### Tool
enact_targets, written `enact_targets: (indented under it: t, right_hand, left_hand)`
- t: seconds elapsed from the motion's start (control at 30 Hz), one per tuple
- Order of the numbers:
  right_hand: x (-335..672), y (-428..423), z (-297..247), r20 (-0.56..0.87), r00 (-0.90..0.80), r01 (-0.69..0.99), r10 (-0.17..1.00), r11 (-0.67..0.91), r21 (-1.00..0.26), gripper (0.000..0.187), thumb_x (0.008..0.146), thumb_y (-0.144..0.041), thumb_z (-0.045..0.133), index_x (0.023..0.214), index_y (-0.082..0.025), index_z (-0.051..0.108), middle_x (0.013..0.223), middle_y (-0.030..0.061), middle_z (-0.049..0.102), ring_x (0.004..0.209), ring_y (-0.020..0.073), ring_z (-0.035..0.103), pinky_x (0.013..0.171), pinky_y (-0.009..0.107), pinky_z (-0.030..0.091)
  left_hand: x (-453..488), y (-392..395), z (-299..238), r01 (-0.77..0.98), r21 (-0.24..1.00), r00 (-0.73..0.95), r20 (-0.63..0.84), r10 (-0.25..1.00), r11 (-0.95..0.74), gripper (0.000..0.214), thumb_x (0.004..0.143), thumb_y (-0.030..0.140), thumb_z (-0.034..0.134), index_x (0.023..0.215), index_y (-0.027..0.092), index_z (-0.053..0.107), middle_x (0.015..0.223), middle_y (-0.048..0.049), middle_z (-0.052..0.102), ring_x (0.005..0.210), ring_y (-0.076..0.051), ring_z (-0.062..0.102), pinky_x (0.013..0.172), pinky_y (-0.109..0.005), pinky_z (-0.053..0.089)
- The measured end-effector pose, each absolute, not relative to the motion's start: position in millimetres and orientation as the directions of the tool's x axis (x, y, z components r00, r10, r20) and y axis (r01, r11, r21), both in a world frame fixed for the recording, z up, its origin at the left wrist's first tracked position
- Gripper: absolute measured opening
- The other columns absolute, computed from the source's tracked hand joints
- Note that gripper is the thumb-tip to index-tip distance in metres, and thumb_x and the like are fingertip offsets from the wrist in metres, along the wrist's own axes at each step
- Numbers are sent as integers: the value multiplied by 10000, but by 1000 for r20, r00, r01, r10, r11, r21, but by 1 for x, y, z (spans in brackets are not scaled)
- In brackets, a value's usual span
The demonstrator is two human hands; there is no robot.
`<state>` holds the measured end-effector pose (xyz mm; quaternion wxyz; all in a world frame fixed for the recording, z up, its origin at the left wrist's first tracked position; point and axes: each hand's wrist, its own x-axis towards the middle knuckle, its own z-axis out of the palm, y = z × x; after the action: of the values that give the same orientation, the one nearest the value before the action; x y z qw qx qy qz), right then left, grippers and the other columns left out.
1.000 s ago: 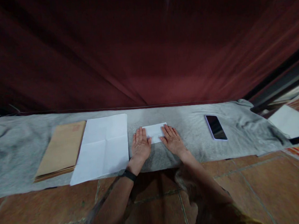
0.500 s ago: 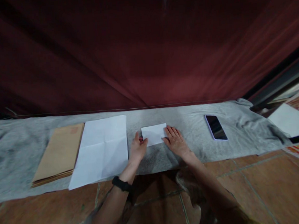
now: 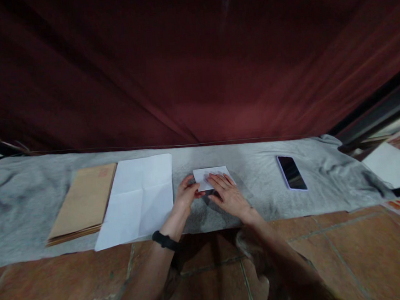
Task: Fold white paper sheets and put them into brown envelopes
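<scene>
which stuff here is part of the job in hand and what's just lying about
In hand:
- small white paper
- left hand at its left end
- right hand over its right part

Apparently just lying about:
- brown paper stack
- phone
- larger creased paper, untouched but possibly related

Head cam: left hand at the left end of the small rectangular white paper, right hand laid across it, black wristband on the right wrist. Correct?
One error: the black wristband is on the left wrist, as the head view shows. The rest stands: left hand at the left end of the small rectangular white paper, right hand laid across it.
</scene>
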<state>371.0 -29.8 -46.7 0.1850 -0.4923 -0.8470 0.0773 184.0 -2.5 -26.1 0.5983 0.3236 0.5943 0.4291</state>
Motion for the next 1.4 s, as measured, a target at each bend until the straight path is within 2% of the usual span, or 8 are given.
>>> enact_targets:
  t: [0.17, 0.43, 0.63, 0.77, 0.87, 1.0, 1.2, 1.4]
  right_hand:
    - [373, -29, -34, 280, -338, 804, 898, 431, -409, 475, 1028, -172, 347, 1438, -223, 580, 1424, 76, 634, 1299, 227, 587, 1169, 425, 411]
    - [401, -13, -15, 236, 57, 346, 970, 203, -916, 360, 939, -486, 570, 1094, -221, 759, 971, 32, 779, 861, 212, 701, 763, 313, 565]
    - [406, -8, -13, 51, -61, 112, 997, 58, -992, 387, 860, -487, 652, 1087, -193, 760, 897, 22, 770, 716, 166, 671, 624, 253, 518]
    - [400, -4, -27, 30, -106, 258, 994, 57, -965, 342, 912, -412, 570, 1103, -199, 757, 912, 27, 781, 742, 179, 697, 635, 264, 551]
    - [394, -2, -37, 115, -42, 503, 992, 121, -856, 332, 947, -298, 499, 1155, -227, 749, 1085, 47, 779, 940, 207, 727, 839, 327, 593]
    - [378, -8, -42, 266, -35, 729, 963, 206, -652, 425, 997, -246, 430, 1361, -220, 648, 1382, 89, 657, 1270, 219, 618, 1110, 376, 487]
    - [346, -28, -51, 262, -287, 795, 922, 381, -471, 476, 1061, -323, 385, 1510, -214, 498, 1580, 84, 472, 1472, 218, 420, 1229, 443, 363]
    - [340, -35, -58, 187, -327, 850, 926, 375, -369, 492, 1078, -336, 346, 1538, -203, 455, 1621, 87, 404, 1507, 234, 365, 1245, 470, 315]
  left_hand:
    - [184, -3, -24, -228, 918, -65, -346, 936, 323, 652, 837, 282, 721, 1433, 158, 488, 747, 0, 699, 612, -137, 691, 568, -220, 509]
    - [176, 5, -12, -264, 943, -51, -223, 973, 203, 527, 811, 343, 689, 1314, 194, 639, 1322, -120, 669, 1192, -225, 647, 879, -291, 540]
    - [180, -4, 7, -231, 964, 106, -111, 988, 133, 573, 768, 550, 740, 1184, 156, 720, 1062, -97, 755, 977, -233, 693, 829, -308, 524]
    - [182, -4, -3, -70, 987, 165, -131, 978, 144, 369, 757, 460, 748, 988, 174, 764, 876, -45, 750, 789, -182, 668, 682, -254, 491]
    - [182, 0, -22, 72, 978, 100, -203, 974, 196, 154, 744, 327, 711, 786, 180, 727, 664, 3, 670, 608, -139, 598, 541, -219, 428]
    - [185, 1, -45, 101, 952, -56, -285, 957, 289, 84, 748, 246, 649, 689, 199, 613, 515, 47, 561, 448, -115, 518, 418, -198, 358]
    - [193, -9, -54, 21, 944, -101, -326, 940, 330, 90, 806, 247, 633, 785, 198, 561, 633, 35, 580, 572, -134, 598, 500, -251, 536]
    - [194, -11, -53, 8, 941, -111, -336, 935, 339, 61, 860, 200, 597, 829, 200, 545, 714, -2, 594, 651, -176, 629, 544, -333, 585]
